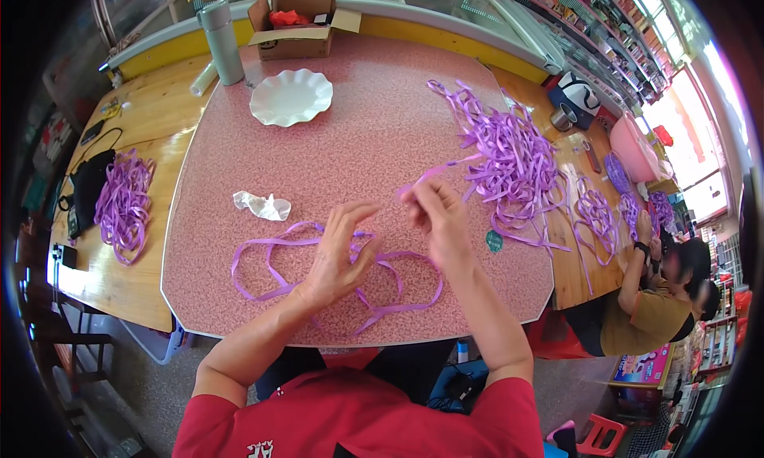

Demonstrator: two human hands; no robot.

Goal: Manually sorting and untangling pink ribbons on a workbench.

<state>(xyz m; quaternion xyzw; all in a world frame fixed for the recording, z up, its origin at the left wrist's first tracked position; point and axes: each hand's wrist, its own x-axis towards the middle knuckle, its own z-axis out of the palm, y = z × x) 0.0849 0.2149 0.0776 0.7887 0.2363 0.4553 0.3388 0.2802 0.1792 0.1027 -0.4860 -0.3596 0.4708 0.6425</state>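
Purple ribbon (413, 306) lies in loose overlapping loops on the pink speckled table (374, 140) in front of me. Over these loops hovers my left hand (338, 255), its fingers curved and apart from the thumb, with nothing visible gripped; whether it touches the ribbon below I cannot tell. To its right, my right hand (440, 219) pinches a purple strand (436, 171) between thumb and fingers. That strand runs toward a big tangled heap of purple ribbon (509, 152) on the right of the table.
A crumpled white tissue (263, 206) lies left of the loops. Farther back are a white scalloped plate (291, 98), a grey-green flask (221, 44) and a cardboard box (296, 44). More purple ribbon (126, 203) sits at left. Another person (649, 299) works at right.
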